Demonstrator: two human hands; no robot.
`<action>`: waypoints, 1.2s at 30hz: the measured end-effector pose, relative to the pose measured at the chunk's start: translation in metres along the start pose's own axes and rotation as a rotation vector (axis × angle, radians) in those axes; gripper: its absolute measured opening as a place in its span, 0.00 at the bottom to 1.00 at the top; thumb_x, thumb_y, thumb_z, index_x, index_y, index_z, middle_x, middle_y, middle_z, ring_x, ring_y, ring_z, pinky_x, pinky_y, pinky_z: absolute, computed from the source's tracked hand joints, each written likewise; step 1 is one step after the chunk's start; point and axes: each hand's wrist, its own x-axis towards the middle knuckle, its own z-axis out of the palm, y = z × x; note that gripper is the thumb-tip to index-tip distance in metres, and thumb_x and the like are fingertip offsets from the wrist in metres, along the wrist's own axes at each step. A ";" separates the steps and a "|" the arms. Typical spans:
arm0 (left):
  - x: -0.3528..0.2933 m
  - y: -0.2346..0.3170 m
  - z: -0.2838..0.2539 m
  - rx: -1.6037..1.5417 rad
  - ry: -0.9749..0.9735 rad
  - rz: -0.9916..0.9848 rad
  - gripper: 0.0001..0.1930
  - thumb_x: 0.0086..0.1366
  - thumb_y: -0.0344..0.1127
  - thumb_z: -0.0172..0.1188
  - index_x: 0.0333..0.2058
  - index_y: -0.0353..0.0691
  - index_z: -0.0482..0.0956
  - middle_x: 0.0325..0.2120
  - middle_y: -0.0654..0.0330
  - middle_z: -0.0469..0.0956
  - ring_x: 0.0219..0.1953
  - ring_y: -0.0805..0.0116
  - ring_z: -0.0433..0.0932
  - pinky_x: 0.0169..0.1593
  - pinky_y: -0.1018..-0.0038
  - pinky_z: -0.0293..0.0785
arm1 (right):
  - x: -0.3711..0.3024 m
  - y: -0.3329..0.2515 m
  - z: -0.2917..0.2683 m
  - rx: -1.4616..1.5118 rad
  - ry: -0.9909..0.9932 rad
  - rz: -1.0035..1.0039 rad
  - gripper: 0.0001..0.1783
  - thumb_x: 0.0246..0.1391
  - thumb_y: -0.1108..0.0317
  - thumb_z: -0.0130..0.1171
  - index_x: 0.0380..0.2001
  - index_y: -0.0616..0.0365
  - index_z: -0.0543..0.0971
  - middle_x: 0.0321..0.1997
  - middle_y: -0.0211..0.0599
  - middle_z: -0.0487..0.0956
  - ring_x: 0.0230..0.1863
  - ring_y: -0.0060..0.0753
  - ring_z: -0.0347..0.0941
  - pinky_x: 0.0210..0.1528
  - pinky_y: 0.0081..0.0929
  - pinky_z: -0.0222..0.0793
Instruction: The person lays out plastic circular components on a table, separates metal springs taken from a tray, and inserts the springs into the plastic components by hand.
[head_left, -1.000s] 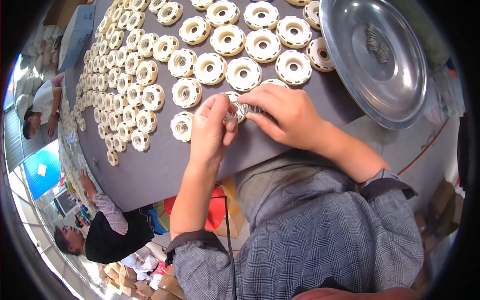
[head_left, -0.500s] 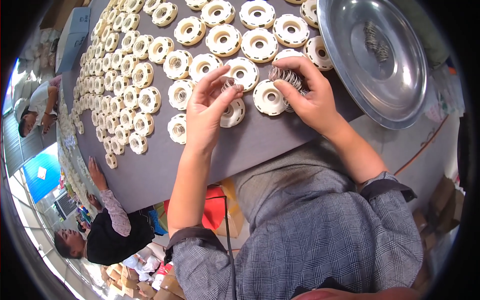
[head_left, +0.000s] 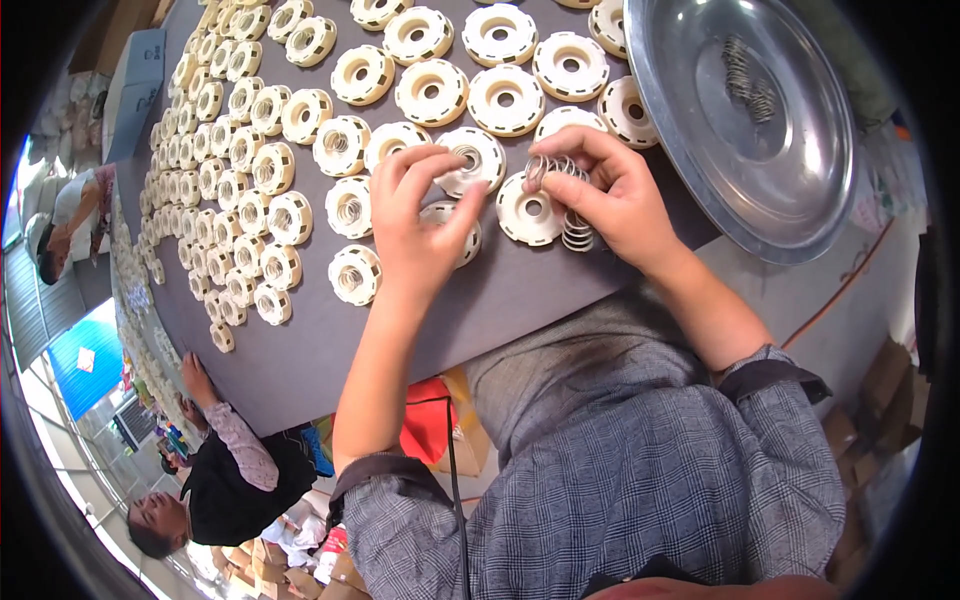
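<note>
My left hand is open, thumb and fingers apart, above a cream-coloured round plastic disc with a notched rim. A metal coil spring stands in that disc, by my fingertips. Partly hidden under the same hand lies another disc. Between the thumb and fingers of my right hand is a bunch of coil springs, hanging down past the fingers. Just left of them sits a disc with a bare centre hole.
Rows of similar discs cover the dark tabletop; many on the left hold springs. A shiny metal basin with more springs stands at the right edge. Another person sits at the lower left, a hand on the table.
The spring that was in my left fingers now stands in the disc, and those fingers have spread apart. My right hand still grips its springs, which hang lower.
</note>
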 end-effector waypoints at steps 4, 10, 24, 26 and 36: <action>0.001 0.032 -0.013 -0.277 -0.201 0.108 0.19 0.46 0.29 0.65 0.39 0.39 0.75 0.37 0.55 0.72 0.41 0.59 0.71 0.45 0.69 0.66 | 0.000 -0.010 0.009 0.298 -0.163 0.314 0.13 0.52 0.70 0.54 0.41 0.63 0.70 0.28 0.35 0.76 0.22 0.18 0.69 0.24 0.14 0.65; -0.007 0.032 -0.015 -0.319 -0.228 0.073 0.16 0.46 0.31 0.65 0.36 0.39 0.74 0.32 0.58 0.71 0.37 0.62 0.71 0.42 0.71 0.67 | -0.007 -0.019 0.010 0.455 -0.172 0.598 0.16 0.55 0.62 0.49 0.43 0.62 0.67 0.26 0.35 0.75 0.19 0.24 0.71 0.09 0.13 0.61; -0.040 0.051 -0.021 -0.822 -0.232 -0.744 0.22 0.66 0.52 0.39 0.21 0.42 0.63 0.14 0.67 0.59 0.16 0.77 0.57 0.21 0.79 0.56 | -0.026 -0.012 0.032 -0.338 -0.169 -0.157 0.17 0.48 0.76 0.56 0.44 0.58 0.72 0.27 0.22 0.70 0.23 0.09 0.61 0.23 0.10 0.55; -0.044 0.055 -0.026 -1.392 -0.412 -1.084 0.27 0.66 0.56 0.36 0.12 0.49 0.54 0.08 0.71 0.52 0.10 0.79 0.49 0.17 0.80 0.47 | -0.025 -0.015 0.037 -0.173 -0.094 -0.123 0.16 0.48 0.77 0.56 0.43 0.59 0.72 0.28 0.24 0.71 0.22 0.09 0.61 0.23 0.11 0.56; -0.047 0.053 -0.010 -1.048 -0.150 -0.641 0.11 0.58 0.29 0.57 0.41 0.35 0.72 0.34 0.62 0.74 0.34 0.74 0.73 0.41 0.79 0.68 | -0.029 -0.019 0.009 0.015 0.080 -0.059 0.14 0.52 0.73 0.55 0.44 0.59 0.71 0.25 0.24 0.73 0.19 0.07 0.63 0.19 0.08 0.57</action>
